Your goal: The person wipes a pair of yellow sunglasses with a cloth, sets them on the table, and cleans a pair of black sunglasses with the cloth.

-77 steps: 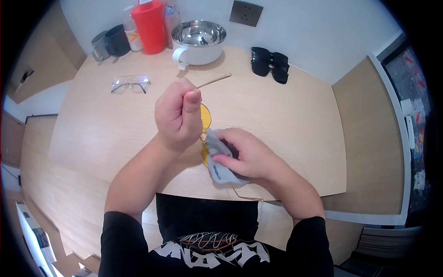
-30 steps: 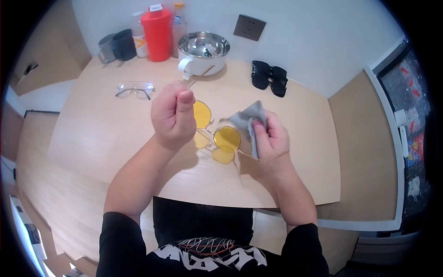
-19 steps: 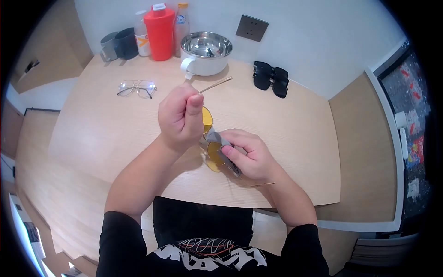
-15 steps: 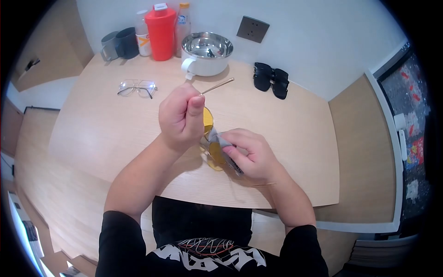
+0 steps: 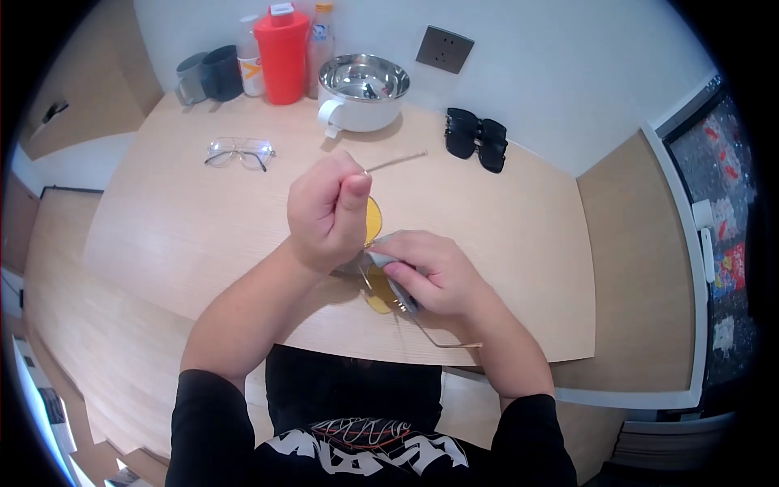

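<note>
From where I stand, the white bowl (image 5: 369, 115) with the steel lining makes the best marker, set near the back of the worktop (image 5: 519, 252). The yellow-lensed glasses (image 5: 373, 219) are on the near side of that bowl, held over the worktop between the person's two hands. The left hand (image 5: 329, 213) is closed in a fist around them, thumb uppermost, with one thin metal arm poking out past the thumb towards the right. The right hand (image 5: 434, 272) has its fingers and thumb pinched together on a grey cloth (image 5: 379, 258), which is pressed against the glasses by the bridge and the nearer lens. The other metal arm runs out below that hand, its tip by the right forearm.

Just left of the bowl stands a clear bottle (image 5: 321, 53) with an orange cap, then a red container (image 5: 281, 61) with a white lid. Further left of the bowl come a white bottle (image 5: 251, 73), a dark mug (image 5: 222, 75) and a grey mug (image 5: 191, 79). A pair of clear glasses (image 5: 240, 154) lies left of the bowl and nearer the person; black sunglasses (image 5: 476, 140) lie to its right. Up on the wall, right of the bowl, is a dark socket plate (image 5: 444, 49).
</note>
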Action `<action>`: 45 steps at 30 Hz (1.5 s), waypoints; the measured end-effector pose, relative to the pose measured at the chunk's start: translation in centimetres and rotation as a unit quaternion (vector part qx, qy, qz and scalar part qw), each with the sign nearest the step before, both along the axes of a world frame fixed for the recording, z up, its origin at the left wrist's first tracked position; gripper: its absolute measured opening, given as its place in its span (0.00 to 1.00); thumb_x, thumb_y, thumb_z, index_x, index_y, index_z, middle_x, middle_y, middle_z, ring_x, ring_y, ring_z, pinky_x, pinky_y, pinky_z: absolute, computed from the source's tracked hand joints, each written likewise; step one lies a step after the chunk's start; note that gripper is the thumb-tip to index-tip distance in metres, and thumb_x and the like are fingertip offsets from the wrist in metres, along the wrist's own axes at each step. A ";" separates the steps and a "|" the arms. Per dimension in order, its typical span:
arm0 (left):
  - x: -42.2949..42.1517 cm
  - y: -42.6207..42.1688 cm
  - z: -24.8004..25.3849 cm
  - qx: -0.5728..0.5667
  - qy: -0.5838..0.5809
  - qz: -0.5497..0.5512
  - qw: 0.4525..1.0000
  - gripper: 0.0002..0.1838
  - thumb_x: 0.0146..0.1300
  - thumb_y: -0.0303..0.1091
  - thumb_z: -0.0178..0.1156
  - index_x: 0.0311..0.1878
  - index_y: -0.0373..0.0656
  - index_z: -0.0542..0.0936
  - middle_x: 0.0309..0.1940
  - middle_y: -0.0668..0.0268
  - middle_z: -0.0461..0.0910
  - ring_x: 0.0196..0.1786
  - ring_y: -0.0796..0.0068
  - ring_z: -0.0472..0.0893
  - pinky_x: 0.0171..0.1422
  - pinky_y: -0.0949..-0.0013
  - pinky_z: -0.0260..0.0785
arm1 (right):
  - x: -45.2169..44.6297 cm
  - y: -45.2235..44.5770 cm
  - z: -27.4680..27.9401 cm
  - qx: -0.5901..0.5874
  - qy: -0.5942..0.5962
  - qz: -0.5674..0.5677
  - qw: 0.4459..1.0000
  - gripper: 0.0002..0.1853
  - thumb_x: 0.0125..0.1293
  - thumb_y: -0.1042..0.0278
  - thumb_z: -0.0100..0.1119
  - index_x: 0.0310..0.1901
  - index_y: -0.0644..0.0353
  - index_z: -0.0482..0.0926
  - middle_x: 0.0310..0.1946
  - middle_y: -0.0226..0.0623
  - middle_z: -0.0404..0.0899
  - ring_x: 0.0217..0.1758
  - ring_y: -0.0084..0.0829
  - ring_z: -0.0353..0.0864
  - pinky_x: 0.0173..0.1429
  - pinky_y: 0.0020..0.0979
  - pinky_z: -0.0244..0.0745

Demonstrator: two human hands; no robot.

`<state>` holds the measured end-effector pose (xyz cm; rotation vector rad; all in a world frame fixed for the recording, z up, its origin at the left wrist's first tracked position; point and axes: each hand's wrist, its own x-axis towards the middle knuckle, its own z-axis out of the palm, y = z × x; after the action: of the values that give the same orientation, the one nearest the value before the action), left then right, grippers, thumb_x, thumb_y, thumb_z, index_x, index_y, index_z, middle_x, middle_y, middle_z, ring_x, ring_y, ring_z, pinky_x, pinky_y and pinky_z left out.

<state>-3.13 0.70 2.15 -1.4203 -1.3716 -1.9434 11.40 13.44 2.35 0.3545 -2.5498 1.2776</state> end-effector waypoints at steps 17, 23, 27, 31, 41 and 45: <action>0.0 -0.2 0.5 -0.012 -0.072 -0.002 0.997 0.13 0.73 0.34 0.56 0.31 0.37 0.74 0.22 0.66 0.71 0.25 0.76 0.71 0.30 0.72 0.63 | -1.4 -0.8 0.7 -0.501 -0.129 -0.039 0.855 0.17 0.78 0.64 0.45 0.61 0.65 0.71 0.50 0.40 0.80 0.52 0.30 0.81 0.57 0.32 0.76; 0.7 -0.1 0.5 -0.047 -0.043 0.001 0.998 0.12 0.70 0.32 0.58 0.30 0.38 0.76 0.21 0.63 0.72 0.24 0.69 0.72 0.28 0.69 0.64 | -1.5 -0.4 0.5 -0.549 -0.249 -0.046 0.797 0.18 0.68 0.78 0.57 0.57 0.59 0.66 0.43 0.40 0.80 0.47 0.30 0.82 0.51 0.31 0.78; 1.3 0.1 0.3 -0.061 -0.037 -0.015 0.997 0.11 0.68 0.32 0.59 0.29 0.38 0.76 0.22 0.62 0.72 0.23 0.65 0.72 0.28 0.66 0.64 | -1.6 -0.3 0.2 -0.501 -0.293 -0.025 0.814 0.21 0.61 0.83 0.63 0.53 0.58 0.67 0.38 0.41 0.82 0.40 0.30 0.84 0.44 0.29 0.79; 1.7 0.0 0.3 -0.085 -0.020 -0.014 0.996 0.11 0.68 0.31 0.59 0.30 0.38 0.76 0.22 0.62 0.72 0.24 0.65 0.72 0.28 0.67 0.64 | -1.6 -0.1 -0.4 -0.477 -0.305 -0.046 0.823 0.23 0.58 0.83 0.66 0.52 0.57 0.67 0.36 0.40 0.82 0.37 0.29 0.84 0.40 0.28 0.78; 1.1 0.2 0.1 -0.055 -0.002 -0.036 0.998 0.14 0.74 0.33 0.52 0.30 0.38 0.72 0.23 0.66 0.70 0.25 0.76 0.67 0.30 0.72 0.59 | -1.5 1.4 -1.6 -0.555 -0.300 0.003 0.775 0.19 0.60 0.83 0.63 0.51 0.60 0.69 0.37 0.41 0.83 0.42 0.30 0.84 0.46 0.30 0.78; 1.6 0.1 0.3 -0.095 0.023 -0.059 0.993 0.09 0.67 0.29 0.59 0.30 0.38 0.76 0.22 0.61 0.73 0.24 0.65 0.73 0.28 0.66 0.65 | -1.3 0.1 -1.2 -0.509 -0.295 -0.029 0.808 0.21 0.57 0.88 0.61 0.50 0.60 0.68 0.37 0.41 0.83 0.41 0.31 0.84 0.44 0.30 0.79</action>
<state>-1.58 0.76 2.44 -1.6562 -1.5187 -1.8794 10.10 13.54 1.13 -0.4131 -1.7493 2.7621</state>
